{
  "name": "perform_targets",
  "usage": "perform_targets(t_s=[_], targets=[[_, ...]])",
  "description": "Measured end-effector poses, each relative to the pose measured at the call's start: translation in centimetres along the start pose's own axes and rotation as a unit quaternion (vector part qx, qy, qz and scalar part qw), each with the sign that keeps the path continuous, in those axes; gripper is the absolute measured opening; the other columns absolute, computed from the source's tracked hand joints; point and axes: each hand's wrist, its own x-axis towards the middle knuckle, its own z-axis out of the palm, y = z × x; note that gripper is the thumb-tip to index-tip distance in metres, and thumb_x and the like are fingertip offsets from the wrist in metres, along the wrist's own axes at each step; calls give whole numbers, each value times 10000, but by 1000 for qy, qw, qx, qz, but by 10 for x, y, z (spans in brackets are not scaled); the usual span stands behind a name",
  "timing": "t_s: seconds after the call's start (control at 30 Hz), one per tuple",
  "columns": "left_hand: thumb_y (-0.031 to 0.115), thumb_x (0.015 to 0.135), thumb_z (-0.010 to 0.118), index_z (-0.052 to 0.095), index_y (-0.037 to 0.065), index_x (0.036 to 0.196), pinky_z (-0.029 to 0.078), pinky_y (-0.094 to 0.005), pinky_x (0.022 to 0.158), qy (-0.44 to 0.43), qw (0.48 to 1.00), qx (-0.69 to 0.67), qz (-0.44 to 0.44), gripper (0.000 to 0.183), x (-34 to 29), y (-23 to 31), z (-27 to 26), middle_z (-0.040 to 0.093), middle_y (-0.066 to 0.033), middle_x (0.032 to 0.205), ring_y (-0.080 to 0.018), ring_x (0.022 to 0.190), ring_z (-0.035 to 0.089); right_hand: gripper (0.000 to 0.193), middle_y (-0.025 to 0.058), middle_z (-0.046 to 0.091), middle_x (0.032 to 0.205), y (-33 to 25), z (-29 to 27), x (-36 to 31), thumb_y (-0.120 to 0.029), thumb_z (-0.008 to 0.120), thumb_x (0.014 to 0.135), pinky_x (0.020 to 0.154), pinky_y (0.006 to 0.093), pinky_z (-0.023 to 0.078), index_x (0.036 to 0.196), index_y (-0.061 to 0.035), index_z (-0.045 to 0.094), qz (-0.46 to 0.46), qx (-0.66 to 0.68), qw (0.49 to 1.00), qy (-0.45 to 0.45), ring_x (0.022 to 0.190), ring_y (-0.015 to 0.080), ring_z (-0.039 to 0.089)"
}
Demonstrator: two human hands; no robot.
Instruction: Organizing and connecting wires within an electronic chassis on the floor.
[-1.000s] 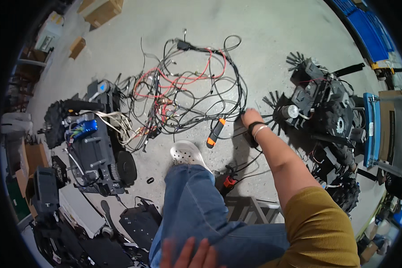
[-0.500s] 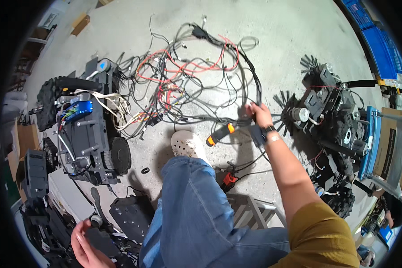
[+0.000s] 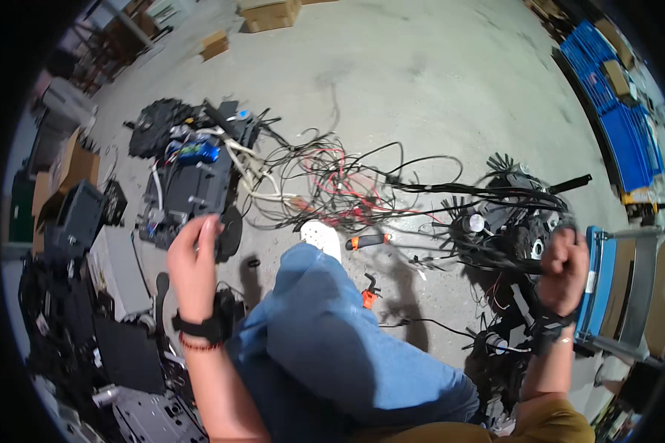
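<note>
My right hand (image 3: 565, 269), at the right, is closed around a bundle of black cables (image 3: 458, 189). The bundle stretches from the hand leftward to a tangle of black and red wires (image 3: 340, 177) on the floor. Loose cable ends below it are blurred by motion. My left hand (image 3: 194, 251) is raised at the left, its fingers loosely bent with a gap to the thumb and nothing visible in it. Behind that hand lies a dark machine chassis (image 3: 207, 181) with a blue battery-like pack (image 3: 198, 152) and thick white cables (image 3: 236, 159).
Near my shoe lie an orange-and-black handled tool (image 3: 369, 241) and an orange-handled tool with dark curved jaws (image 3: 369, 297). Another dark machine with brushes (image 3: 521, 181) stands right, beside a blue-and-grey cart (image 3: 597, 273). Black parts (image 3: 129, 354) crowd the lower left.
My right hand has pulled the cable bundle to the right, stretching it out from the tangle. My left hand has risen from the lower left. The view has shifted.
</note>
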Motion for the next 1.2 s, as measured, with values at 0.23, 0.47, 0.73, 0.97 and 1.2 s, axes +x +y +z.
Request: perform_targets(t_s=[0.23, 0.47, 0.73, 0.97, 1.2], targets=[[186, 879, 543, 626, -23, 888, 461, -285, 651, 33, 999, 17, 23, 225, -12, -14, -10, 650, -100, 755, -195, 683, 613, 7, 8, 362, 670, -166, -101, -39, -21, 434, 869, 436, 205, 237, 873, -24, 429, -154, 113, 981, 38, 474, 69, 264], [181, 881, 540, 626, -23, 895, 460, -290, 648, 71, 997, 8, 5, 222, -27, -35, -34, 647, -107, 750, -203, 673, 608, 77, 9, 404, 681, -201, -189, 23, 29, 437, 849, 455, 201, 240, 909, 20, 484, -165, 115, 979, -34, 478, 83, 266], [139, 879, 542, 621, -40, 914, 458, -270, 711, 50, 998, 25, -18, 199, -33, -20, -45, 649, -108, 810, -175, 752, 609, 345, -63, 422, 706, 28, 45, 160, -88, 470, 893, 501, 151, 248, 1220, 25, 473, -147, -54, 988, 3, 547, 22, 322], [9, 813, 557, 616, -30, 909, 455, -275, 735, -57, 995, 86, -4, 119, -19, -13, -43, 649, -112, 831, -204, 769, 613, 585, 12, 568, 728, 257, 172, 271, -93, 593, 810, 438, 169, 323, 1334, -92, 332, 90, -177, 969, -144, 534, 62, 434], [-24, 784, 542, 639, -1, 980, 452, -279, 707, -138, 979, 89, -121, 219, -5, -27, -42, 635, -121, 948, -190, 802, 587, 548, 252, 542, 1142, 479, 216, 332, -80, 547, 717, 909, 396, 427, 1251, -14, 443, 18, -610, 777, -157, 1039, 403, 524]])
